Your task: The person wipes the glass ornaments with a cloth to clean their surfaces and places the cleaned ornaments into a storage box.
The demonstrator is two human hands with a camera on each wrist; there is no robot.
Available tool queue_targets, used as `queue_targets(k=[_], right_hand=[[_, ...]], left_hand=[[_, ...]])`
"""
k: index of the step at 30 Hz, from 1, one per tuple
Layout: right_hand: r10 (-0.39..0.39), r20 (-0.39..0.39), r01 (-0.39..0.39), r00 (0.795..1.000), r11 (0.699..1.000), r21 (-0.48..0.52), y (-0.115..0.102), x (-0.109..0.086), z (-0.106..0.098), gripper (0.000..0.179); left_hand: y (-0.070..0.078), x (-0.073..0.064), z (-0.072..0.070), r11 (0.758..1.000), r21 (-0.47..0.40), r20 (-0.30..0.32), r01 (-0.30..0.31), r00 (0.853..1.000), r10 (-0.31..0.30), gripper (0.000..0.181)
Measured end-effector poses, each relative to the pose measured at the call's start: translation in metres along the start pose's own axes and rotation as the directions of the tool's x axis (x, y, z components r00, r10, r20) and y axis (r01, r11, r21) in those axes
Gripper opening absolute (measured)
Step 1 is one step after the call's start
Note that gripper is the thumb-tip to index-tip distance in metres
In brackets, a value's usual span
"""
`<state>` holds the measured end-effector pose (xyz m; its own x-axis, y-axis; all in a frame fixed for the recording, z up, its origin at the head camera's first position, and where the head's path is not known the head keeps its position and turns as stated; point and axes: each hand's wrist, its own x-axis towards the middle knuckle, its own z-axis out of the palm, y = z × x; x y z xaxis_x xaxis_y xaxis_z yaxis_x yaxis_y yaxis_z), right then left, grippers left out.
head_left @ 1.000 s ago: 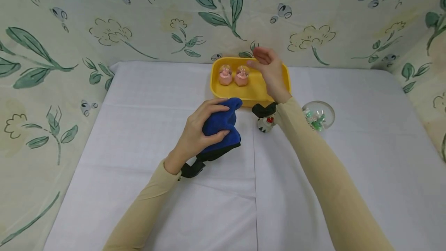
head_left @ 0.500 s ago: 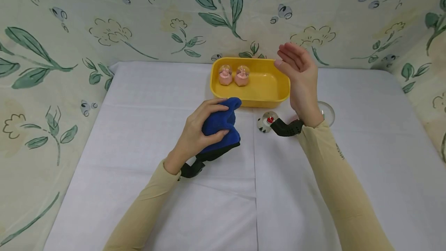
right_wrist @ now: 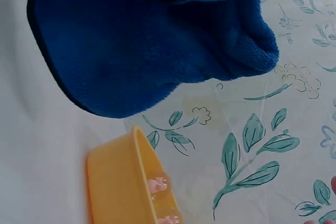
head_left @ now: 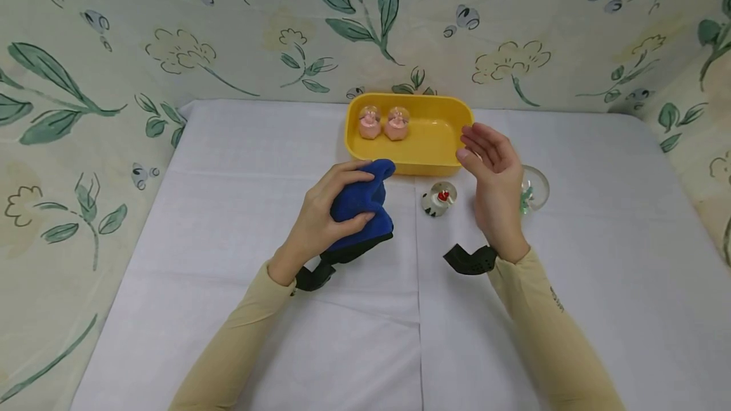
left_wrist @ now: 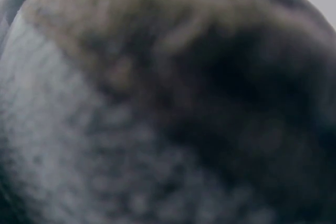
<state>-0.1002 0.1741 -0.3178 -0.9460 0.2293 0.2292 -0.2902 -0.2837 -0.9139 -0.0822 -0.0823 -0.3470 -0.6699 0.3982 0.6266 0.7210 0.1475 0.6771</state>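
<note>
My left hand (head_left: 328,208) grips a bunched blue cloth (head_left: 365,198) with a dark edge, thumb in front and fingers over the top. Blurred fabric (left_wrist: 63,129) fills the left wrist view, while the right wrist view shows the cloth's fuzzy side hanging above the table. My right hand (head_left: 495,189) holds nothing, its fingers loosely extended beside the right end of a yellow tray (head_left: 440,135). Left of this hand stands a small clear globe (head_left: 439,199) with a red piece inside. Behind it, partly hidden, is a clear round dome (head_left: 537,186) with green bits.
Two small pink figures with clear round tops, one left figure (head_left: 369,123) and one right figure (head_left: 396,123), stand in the tray's left half. A white cloth (head_left: 228,208) covers the table. Floral fabric (head_left: 228,30) hangs behind and at the sides.
My right hand has moved from over the tray to the right, then down toward me, uncovering the tray's right half and the small globe. The left hand and blue cloth stay almost still.
</note>
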Motion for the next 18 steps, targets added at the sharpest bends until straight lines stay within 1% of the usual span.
queue_targets(k=[2, 9, 13, 18], right_hand=[[0.016, -0.003, -0.016, 1.0, 1.0, -0.006, 0.005, -0.006, -0.003, 0.04], [0.061, -0.007, -0.061, 0.998, 0.995, -0.083, 0.026, -0.022, -0.015, 0.041], [0.093, -0.041, -0.096, 0.995, 0.991, -0.09, 0.041, -0.029, -0.023, 0.041], [0.123, -0.094, -0.134, 0.988, 0.983, -0.128, 0.058, -0.038, -0.031, 0.047]], left_hand=[[0.0, 0.0, 0.0, 1.0, 0.0, 0.0, -0.001, 1.0, 0.001, 0.053], [0.002, 0.0, 0.001, 1.0, -0.002, 0.004, 0.0, 1.0, 0.0, 0.053], [0.001, -0.001, 0.001, 1.0, -0.003, 0.007, 0.005, 1.0, -0.005, 0.053], [0.001, -0.001, 0.002, 1.0, -0.002, 0.016, 0.013, 1.0, -0.013, 0.054]])
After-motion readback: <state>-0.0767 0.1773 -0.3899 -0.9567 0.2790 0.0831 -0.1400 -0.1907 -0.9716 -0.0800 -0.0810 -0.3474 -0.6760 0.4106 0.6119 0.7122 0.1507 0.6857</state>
